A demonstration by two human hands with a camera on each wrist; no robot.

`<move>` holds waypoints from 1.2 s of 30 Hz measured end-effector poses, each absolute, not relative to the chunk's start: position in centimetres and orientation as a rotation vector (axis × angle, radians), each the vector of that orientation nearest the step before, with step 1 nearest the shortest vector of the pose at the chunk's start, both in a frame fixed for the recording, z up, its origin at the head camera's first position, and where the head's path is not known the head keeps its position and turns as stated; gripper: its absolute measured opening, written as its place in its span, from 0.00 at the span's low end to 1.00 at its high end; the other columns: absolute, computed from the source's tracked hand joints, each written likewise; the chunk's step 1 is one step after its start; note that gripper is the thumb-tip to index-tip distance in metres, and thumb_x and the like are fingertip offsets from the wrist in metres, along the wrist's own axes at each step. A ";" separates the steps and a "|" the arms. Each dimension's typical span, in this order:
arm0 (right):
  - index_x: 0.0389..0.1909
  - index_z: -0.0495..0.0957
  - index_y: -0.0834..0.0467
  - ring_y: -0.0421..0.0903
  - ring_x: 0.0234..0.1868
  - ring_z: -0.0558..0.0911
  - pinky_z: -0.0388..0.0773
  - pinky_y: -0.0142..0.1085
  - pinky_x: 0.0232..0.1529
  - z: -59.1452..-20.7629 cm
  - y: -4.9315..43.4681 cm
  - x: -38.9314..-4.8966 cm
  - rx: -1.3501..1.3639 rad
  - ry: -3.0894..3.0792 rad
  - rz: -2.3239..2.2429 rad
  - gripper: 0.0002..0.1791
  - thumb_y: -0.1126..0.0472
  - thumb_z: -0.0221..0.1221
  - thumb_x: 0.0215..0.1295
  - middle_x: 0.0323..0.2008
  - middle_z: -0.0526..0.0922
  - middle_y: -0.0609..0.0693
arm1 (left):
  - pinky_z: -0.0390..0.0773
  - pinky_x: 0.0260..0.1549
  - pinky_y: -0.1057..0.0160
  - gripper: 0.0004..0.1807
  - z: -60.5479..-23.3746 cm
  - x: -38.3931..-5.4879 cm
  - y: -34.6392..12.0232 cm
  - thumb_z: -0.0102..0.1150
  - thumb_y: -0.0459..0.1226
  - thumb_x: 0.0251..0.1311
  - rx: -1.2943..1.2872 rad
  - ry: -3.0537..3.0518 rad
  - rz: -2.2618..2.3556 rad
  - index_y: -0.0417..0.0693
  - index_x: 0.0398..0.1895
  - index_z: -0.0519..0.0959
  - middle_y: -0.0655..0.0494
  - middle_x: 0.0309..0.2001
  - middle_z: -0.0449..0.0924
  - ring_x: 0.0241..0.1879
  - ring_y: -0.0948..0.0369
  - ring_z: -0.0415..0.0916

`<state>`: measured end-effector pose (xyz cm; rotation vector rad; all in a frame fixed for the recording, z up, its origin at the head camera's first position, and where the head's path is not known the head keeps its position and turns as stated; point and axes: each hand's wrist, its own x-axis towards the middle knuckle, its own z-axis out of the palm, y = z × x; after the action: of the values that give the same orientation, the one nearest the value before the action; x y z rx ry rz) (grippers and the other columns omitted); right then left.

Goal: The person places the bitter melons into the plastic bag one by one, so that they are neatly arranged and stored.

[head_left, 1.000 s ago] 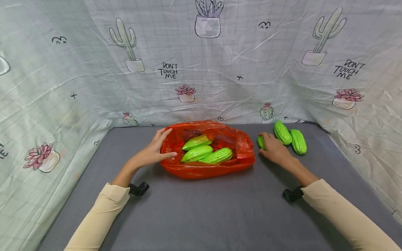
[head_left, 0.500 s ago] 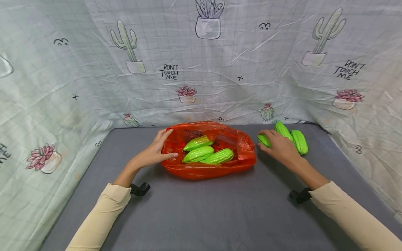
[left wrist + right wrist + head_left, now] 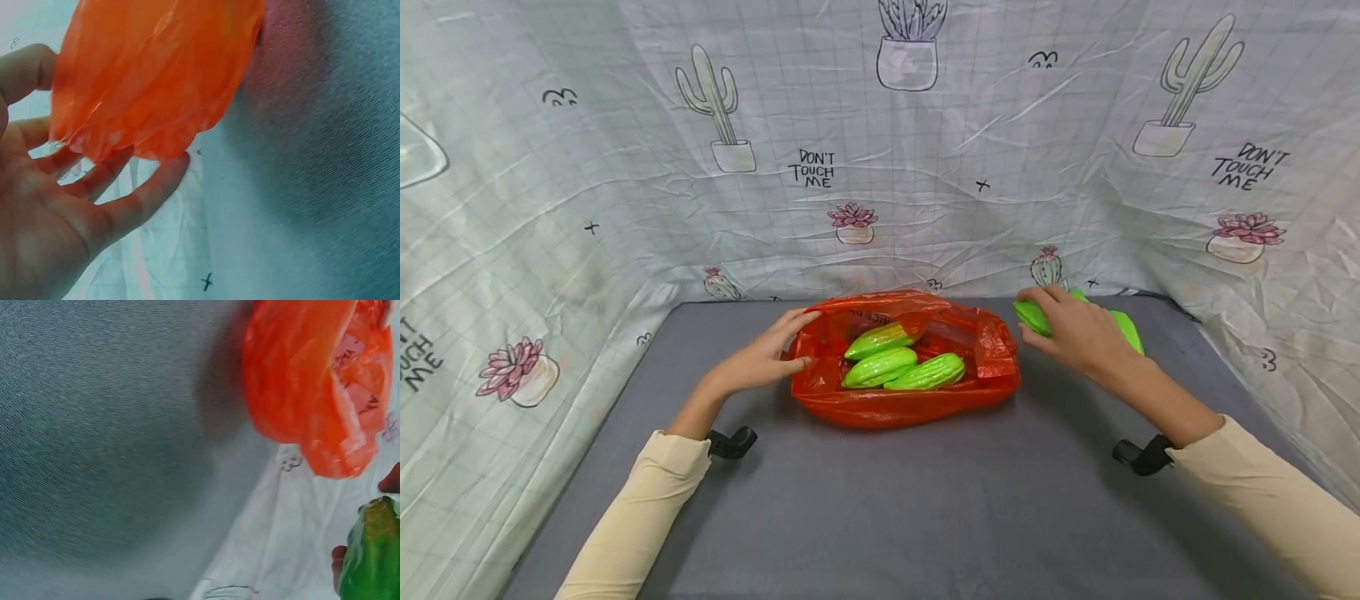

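A red plastic bag (image 3: 902, 408) stands with its mouth wide on the table, three ridged green bitter melons (image 3: 928, 372) inside. At its left end my left hand (image 3: 760, 354) has its fingers spread, the tips right at the bag's edge. In the left wrist view, the relaxed fingers (image 3: 150, 187) lie against the crumpled orange-looking plastic. Right of the bag, my right hand (image 3: 1078, 333) grips another bitter melon (image 3: 1032, 317), its stem end pointing towards the bag. Fingertips show on both sides of this melon (image 3: 375, 562) in the right wrist view.
Behind my right hand lie two more bitter melons (image 3: 1127, 329), partly hidden by it. The grey table (image 3: 880, 508) meets a printed white cloth (image 3: 925, 208) hanging at the back and both sides. A black wrist camera (image 3: 1142, 456) sits at each sleeve cuff.
My right hand has closed further over the bitter melon and raised it slightly, now covering more of the two behind. The left thumb has drawn back from inside the bag's rim to its edge.
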<state>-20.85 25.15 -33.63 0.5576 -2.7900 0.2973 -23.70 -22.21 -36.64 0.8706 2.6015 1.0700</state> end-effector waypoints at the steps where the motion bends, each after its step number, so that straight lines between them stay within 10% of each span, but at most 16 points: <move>1: 0.60 0.74 0.52 0.51 0.27 0.75 0.72 0.43 0.23 -33.4 25.0 -20.7 0.576 -2.797 0.298 0.22 0.53 0.62 0.67 0.49 0.78 0.58 | 0.69 0.63 0.39 0.41 -36.5 -23.7 -22.3 0.60 0.33 0.67 0.876 2.600 1.054 0.46 0.80 0.55 0.44 0.78 0.49 0.72 0.45 0.57; 36: 0.67 0.76 0.51 0.55 0.59 0.79 0.79 0.53 0.55 -30.5 21.0 -20.4 1.164 -2.785 0.306 0.33 0.56 0.73 0.60 0.59 0.81 0.54 | 0.79 0.56 0.48 0.39 -34.6 -25.0 -23.7 0.75 0.38 0.57 0.917 2.433 1.040 0.45 0.72 0.71 0.45 0.74 0.62 0.66 0.45 0.68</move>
<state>-20.37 20.95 -30.49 1.1638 -2.7850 0.3058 -25.02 -23.69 -34.64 0.9166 2.4329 1.0396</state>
